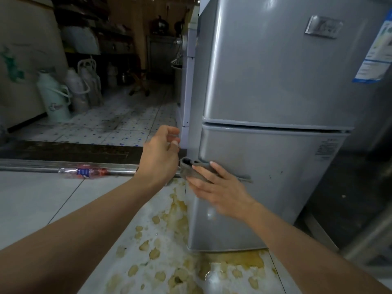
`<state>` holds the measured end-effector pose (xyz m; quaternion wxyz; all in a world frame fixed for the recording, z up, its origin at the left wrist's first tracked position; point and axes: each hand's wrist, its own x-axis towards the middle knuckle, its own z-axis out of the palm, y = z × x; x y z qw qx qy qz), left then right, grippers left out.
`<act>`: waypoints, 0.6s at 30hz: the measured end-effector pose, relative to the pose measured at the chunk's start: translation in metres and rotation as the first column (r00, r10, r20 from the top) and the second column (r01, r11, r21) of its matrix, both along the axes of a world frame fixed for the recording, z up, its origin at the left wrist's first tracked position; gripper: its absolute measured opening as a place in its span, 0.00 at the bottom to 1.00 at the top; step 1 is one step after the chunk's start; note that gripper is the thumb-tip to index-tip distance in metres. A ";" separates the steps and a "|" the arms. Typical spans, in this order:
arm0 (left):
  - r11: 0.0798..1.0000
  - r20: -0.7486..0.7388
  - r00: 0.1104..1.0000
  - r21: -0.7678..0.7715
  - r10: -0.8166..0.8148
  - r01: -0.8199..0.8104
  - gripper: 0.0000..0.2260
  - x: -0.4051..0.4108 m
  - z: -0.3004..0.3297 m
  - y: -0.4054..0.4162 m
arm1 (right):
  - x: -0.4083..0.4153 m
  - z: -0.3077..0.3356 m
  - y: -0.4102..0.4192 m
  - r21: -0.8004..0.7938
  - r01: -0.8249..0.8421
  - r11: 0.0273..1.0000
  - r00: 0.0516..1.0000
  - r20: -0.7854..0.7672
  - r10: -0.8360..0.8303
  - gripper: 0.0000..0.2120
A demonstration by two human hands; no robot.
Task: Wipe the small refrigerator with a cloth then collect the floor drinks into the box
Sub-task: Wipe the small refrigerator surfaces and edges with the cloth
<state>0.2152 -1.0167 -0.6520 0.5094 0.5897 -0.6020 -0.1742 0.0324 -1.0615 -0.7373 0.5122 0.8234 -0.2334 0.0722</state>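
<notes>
Against the lower door of the refrigerator [265, 177], the right hand [218, 187] presses a grey cloth [196, 169] with flat fingers, spreading it to wipe. Beside it the left hand [159, 155] hovers, fingers curled, gripping nothing clearly. One drink bottle [82, 172] lies on the floor, uncollected.

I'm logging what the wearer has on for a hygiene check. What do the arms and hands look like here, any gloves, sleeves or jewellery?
Both forearms are bare as far as the frame shows: no sleeves in view. The left hand and right hand wear no gloves, and no rings, watch or bracelet show. Fingernails look short and unpainted.
</notes>
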 end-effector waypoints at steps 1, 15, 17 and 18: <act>1.000 0.011 1.000 0.001 0.001 -0.001 0.10 -0.001 0.001 0.000 | -0.006 0.008 -0.001 -0.034 -0.009 0.999 0.999 0.052 0.010 0.26; 0.998 0.153 0.988 0.042 0.029 -0.036 0.15 -0.050 -0.010 -0.014 | -0.055 -0.050 0.003 0.083 0.065 0.994 0.845 0.526 -0.099 0.31; 0.997 0.154 0.986 0.030 0.070 -0.075 0.16 -0.052 -0.010 -0.016 | -0.053 -0.050 0.005 0.118 0.065 0.991 0.818 0.562 -0.121 0.31; 0.995 0.155 0.984 0.028 0.087 -0.092 0.16 -0.053 -0.008 -0.017 | -0.047 -0.042 0.005 0.128 0.056 0.990 0.792 0.598 -0.122 0.31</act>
